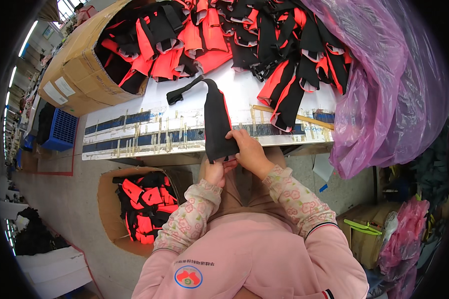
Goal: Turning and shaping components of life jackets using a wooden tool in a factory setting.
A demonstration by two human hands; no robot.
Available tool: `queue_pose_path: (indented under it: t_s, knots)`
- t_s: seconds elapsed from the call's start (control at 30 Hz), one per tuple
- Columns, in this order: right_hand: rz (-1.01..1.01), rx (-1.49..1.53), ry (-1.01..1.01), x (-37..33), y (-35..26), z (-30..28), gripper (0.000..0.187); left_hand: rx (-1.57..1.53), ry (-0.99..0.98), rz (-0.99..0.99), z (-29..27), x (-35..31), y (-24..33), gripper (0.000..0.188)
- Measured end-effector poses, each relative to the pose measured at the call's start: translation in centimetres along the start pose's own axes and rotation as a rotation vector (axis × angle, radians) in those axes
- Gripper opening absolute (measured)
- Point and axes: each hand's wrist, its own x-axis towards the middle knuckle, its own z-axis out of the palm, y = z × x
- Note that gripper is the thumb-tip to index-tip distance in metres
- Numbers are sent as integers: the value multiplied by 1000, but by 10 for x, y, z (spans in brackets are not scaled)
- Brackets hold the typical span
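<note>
A long black fabric piece with a red-orange edge (pixel 217 119) hangs over the near edge of the white table (pixel 174 107), its narrow strap end lying farther back on the tabletop. My right hand (pixel 249 153) grips its near end from the right side, thumb on top. Just below, my left hand (pixel 216 172) holds the bottom corner, its fingers partly hidden under the fabric. Behind it a big heap of black and red-orange fabric pieces (pixel 204 40) covers the back of the table; one piece (pixel 283 102) juts toward the front on the right.
On the table's left a cardboard box (pixel 80 70) lies with its mouth toward the heap. Purple plastic sheeting (pixel 384 94) covers the right side. A wooden stick (pixel 314 121) rests near the front edge. Left of my legs, an open carton (pixel 107 209) holds folded pieces; a blue crate (pixel 61 130) stands beyond.
</note>
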Motion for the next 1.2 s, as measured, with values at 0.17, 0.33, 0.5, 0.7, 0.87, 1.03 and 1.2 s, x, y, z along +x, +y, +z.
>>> queue_pose_path:
  t_s: [0.17,0.33,0.5,0.7,0.87,1.03,1.2]
  knots:
    - [-54,25,-175,13,-13,-31,50,-20,65,31,18,-7,12,28]
    - [-296,-105,229,63,-43,-1,68,65,82,28,20,-8,13,23]
    - [-300,-425,73,61,17,37,76,142,13,-25,3,2,8,28]
    - [-283,-423,78,58,18,37,76,-93,-194,-161,-14,6,13,33]
    - [-295,-429,85,58,18,38,75,3,-134,-82,-7,1,16,30]
    - [-289,-412,87,59,20,38,74,62,-176,-75,-7,4,17,30]
    - [-289,-394,101,58,23,33,71,150,-226,-129,0,5,25,30]
